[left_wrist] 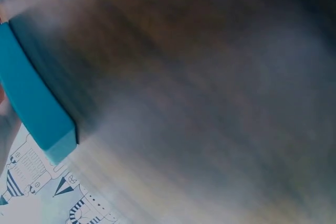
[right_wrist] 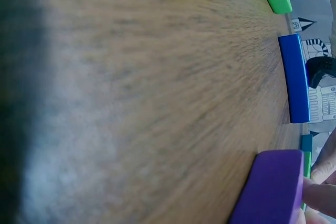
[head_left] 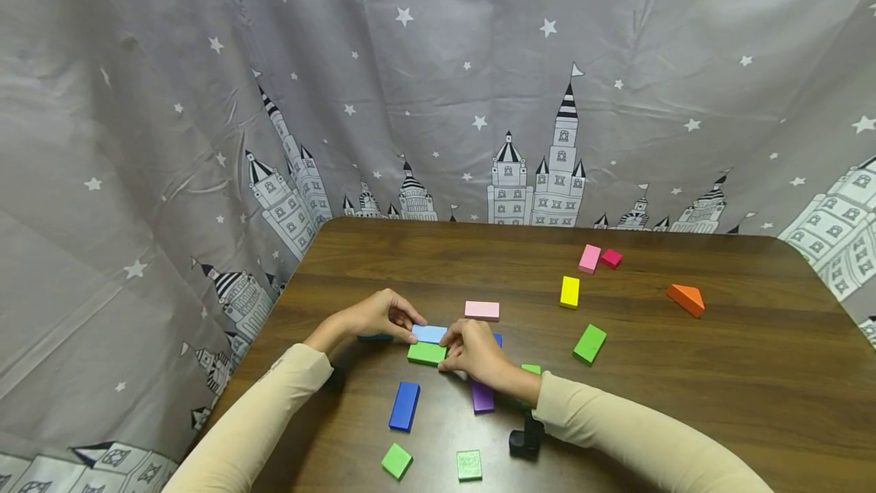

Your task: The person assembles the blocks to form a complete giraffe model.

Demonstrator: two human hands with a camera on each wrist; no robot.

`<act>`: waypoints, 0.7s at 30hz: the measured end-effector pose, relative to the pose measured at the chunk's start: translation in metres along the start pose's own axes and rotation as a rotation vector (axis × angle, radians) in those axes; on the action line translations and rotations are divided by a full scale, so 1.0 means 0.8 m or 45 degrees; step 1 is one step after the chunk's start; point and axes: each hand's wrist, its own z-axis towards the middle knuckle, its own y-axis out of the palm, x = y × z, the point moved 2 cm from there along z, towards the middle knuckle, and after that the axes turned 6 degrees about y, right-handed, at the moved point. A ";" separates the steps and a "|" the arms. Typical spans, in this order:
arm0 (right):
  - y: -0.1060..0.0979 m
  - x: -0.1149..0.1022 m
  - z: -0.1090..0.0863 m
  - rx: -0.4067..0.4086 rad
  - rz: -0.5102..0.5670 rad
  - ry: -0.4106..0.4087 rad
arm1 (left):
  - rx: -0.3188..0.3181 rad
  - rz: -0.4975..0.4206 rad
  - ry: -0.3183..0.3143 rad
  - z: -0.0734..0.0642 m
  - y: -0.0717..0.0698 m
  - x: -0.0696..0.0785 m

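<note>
A light blue block (head_left: 429, 334) lies flush along the far side of a green block (head_left: 427, 354) on the wooden table. My left hand (head_left: 375, 316) pinches the light blue block's left end between thumb and fingers. At the right ends of the pair, my right hand (head_left: 477, 352) curls its fingers against the light blue block, with the thumb by the green block's near corner. Under my right wrist lies a purple block (head_left: 483, 397), large in the right wrist view (right_wrist: 273, 187). A teal block (left_wrist: 37, 98) rests beneath my left wrist, mostly hidden in the head view.
Close behind the pair lies a pale pink block (head_left: 482, 310). A blue block (head_left: 404, 406), two small green squares and a black object (head_left: 525, 441) are nearer me. Yellow (head_left: 569, 291), green (head_left: 590, 344), pink (head_left: 589, 259) and orange (head_left: 687, 300) blocks lie to the right.
</note>
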 end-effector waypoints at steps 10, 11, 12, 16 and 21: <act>-0.001 0.000 0.001 0.008 0.020 -0.001 | -0.002 0.004 -0.008 0.002 0.000 -0.003; -0.002 0.000 0.001 0.009 0.022 0.000 | -0.004 0.007 -0.008 0.002 0.000 -0.003; -0.002 0.000 0.001 0.009 0.023 0.001 | -0.006 0.011 -0.007 0.002 0.000 -0.003; -0.002 -0.001 0.001 0.011 0.022 0.000 | -0.014 0.014 -0.006 0.002 0.000 0.000; -0.003 -0.001 0.001 -0.002 0.038 0.000 | -0.034 -0.001 0.014 0.003 0.000 0.004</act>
